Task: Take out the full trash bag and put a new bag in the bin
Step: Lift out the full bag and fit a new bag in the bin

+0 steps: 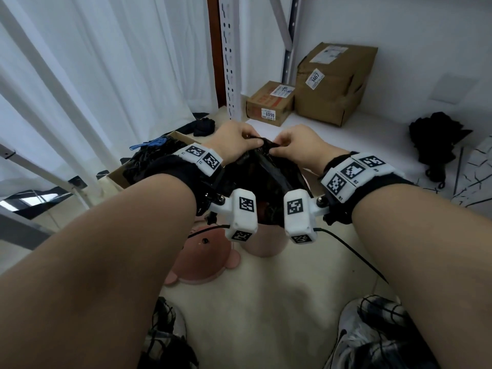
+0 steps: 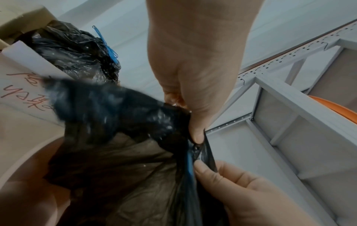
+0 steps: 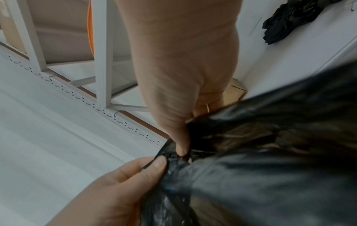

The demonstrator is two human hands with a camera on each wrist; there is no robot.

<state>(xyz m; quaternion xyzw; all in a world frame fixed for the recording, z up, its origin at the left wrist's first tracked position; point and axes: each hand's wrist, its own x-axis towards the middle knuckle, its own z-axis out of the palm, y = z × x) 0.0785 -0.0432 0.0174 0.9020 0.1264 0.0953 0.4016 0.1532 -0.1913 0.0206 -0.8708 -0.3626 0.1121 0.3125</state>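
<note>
We pinch the gathered mouth of the black bag (image 1: pixel 262 179) between our left hand (image 1: pixel 231 141) and right hand (image 1: pixel 300 145), thumbs and fingertips of both clamped on the thin film just above the pink bin (image 1: pixel 262 243) it hangs over. A blue drawstring (image 2: pixel 189 162) runs through the hem, probably the surest place to take hold. We judge the plastic soft, slippery and easily torn, its load hidden, so weight is hard to tell. The bin's lid (image 1: pixel 205 258) lies on the floor beside it. An open box (image 2: pixel 21 85) of crumpled black bags (image 2: pixel 73 52) stands close at left, two parcels (image 1: pixel 314 86) and a shelf post (image 1: pixel 229 57) ahead, nothing blocking a straight lift.
</note>
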